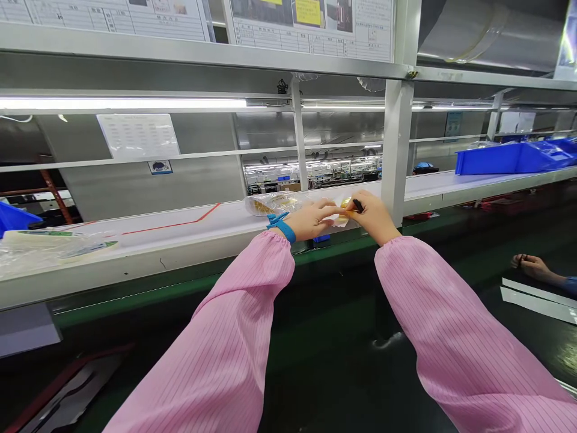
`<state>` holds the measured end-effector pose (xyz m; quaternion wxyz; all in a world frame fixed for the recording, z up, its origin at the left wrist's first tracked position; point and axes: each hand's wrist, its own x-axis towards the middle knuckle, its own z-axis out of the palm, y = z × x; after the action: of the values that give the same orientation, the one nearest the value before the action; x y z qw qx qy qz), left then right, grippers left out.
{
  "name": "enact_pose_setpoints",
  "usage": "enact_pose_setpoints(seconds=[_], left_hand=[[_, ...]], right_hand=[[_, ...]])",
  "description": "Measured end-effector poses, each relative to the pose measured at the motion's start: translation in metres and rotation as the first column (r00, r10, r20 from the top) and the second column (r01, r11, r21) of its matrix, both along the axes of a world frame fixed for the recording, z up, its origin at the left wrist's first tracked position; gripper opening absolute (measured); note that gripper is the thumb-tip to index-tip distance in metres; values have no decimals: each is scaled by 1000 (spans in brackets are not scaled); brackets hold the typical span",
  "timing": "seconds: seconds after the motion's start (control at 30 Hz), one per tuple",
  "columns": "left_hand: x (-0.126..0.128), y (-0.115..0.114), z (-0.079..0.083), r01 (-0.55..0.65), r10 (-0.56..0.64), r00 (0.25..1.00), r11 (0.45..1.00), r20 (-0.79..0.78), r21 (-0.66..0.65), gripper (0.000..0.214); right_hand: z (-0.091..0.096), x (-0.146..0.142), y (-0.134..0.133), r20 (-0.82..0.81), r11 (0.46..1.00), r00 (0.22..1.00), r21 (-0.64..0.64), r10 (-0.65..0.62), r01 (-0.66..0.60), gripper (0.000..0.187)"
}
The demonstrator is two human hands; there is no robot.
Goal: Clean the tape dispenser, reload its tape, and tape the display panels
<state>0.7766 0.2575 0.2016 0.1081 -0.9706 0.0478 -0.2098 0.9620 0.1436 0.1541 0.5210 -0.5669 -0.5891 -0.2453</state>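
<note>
Right grip (pixel 372 215) holds one black item (pixel 357 205); left grip (pixel 311 219) touches one bag (pixel 274 203).

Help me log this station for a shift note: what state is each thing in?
Left hand, resting on the bag.
Right hand, fingers pinching a black piece.
Bag, lying on the shelf.
Wrist strap, on the left wrist.
Lamp, lit.
Bins, standing on the shelf.
</note>
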Motion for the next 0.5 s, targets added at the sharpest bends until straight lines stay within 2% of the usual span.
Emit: enact_pose_setpoints(seconds=[0.13,0.23,0.5], left_hand=[[1,-1,-3,-22,23,1000,999,-18,29,34],[0,2,-5,-74,75,997,996,-27,43,35],[6,4,-3,-249,251,968,966,-14,65,47]], right_hand=[[-4,-2,-4,31,998,999,-52,-21,23,18],[-4,-3,-8,67,997,997,-65,-43,47,13],[10,16,-36,29,996,996,28,-89,88,11]])
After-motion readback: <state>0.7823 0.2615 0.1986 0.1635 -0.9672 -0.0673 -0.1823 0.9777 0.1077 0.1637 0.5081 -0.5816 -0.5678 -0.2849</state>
